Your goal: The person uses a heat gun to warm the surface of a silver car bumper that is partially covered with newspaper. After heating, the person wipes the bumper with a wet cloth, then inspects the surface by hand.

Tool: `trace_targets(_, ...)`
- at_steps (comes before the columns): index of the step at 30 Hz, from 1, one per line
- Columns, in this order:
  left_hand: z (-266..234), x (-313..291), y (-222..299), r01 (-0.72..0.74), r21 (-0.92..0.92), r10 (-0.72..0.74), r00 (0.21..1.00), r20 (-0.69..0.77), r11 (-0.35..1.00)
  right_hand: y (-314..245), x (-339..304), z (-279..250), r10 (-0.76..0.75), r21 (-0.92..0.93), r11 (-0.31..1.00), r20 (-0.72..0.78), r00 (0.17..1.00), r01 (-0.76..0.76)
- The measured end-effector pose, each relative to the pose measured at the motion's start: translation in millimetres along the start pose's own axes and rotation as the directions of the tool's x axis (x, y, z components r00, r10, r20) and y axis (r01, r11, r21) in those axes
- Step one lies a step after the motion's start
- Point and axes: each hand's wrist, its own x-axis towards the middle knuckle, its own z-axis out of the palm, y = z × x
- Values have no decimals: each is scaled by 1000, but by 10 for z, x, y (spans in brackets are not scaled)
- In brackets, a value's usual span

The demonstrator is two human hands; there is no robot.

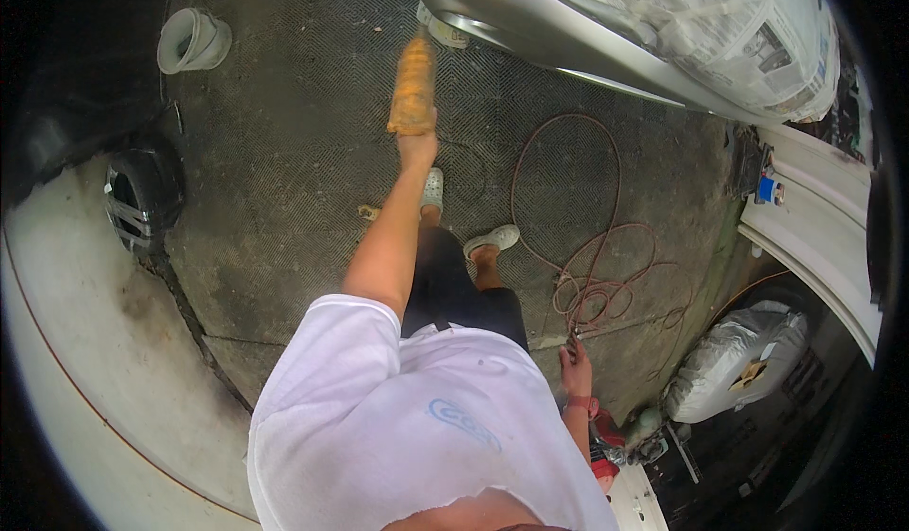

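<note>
My left hand point(418, 147) is stretched forward with its fingers closed round the near end of a long orange-yellow thing point(414, 86). It looks wrapped, narrows toward its far tip and is slightly blurred, so its exact kind is unclear. That tip points at the low edge of a silver car body panel point(559, 48). Down by my right side, my right hand point(576, 372) is closed at the end of a thin reddish hose point(574, 317), where a small dark fitting shows between the fingers. The hose lies in loose loops on the floor.
Newspaper and plastic sheeting point(757, 48) cover the car above the panel. A white bucket point(192, 42) stands far left, above a black tire point(144, 195). Another pale container point(443, 31) sits below the panel. At right are white panels point(814, 218) and a silver-wrapped object point(739, 360).
</note>
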Motion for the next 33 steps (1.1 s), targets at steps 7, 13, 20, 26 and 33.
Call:
trace_targets(7, -7, -248, 94, -116, 201, 5, 876, 482, 973, 17, 128, -40, -86, 17, 996, -52, 995, 87)
trace_targets(13, -113, -261, 44, -138, 129, 94, 949, 300, 982, -48, 144, -96, -78, -8, 997, -66, 995, 77)
trace_targets(20, -477, -201, 459, 116, -160, -123, 992, -32, 980, -20, 164, 9, -58, -72, 996, -62, 996, 53)
trace_targets(26, -667, -358, 596, -384, 38, 334, 844, 420, 923, -45, 209, 11, -108, -90, 990, -28, 994, 105)
trace_targets(33, -953, -155, 997, -115, -41, 122, 919, 376, 992, -130, 129, -42, -97, -79, 992, -35, 995, 94)
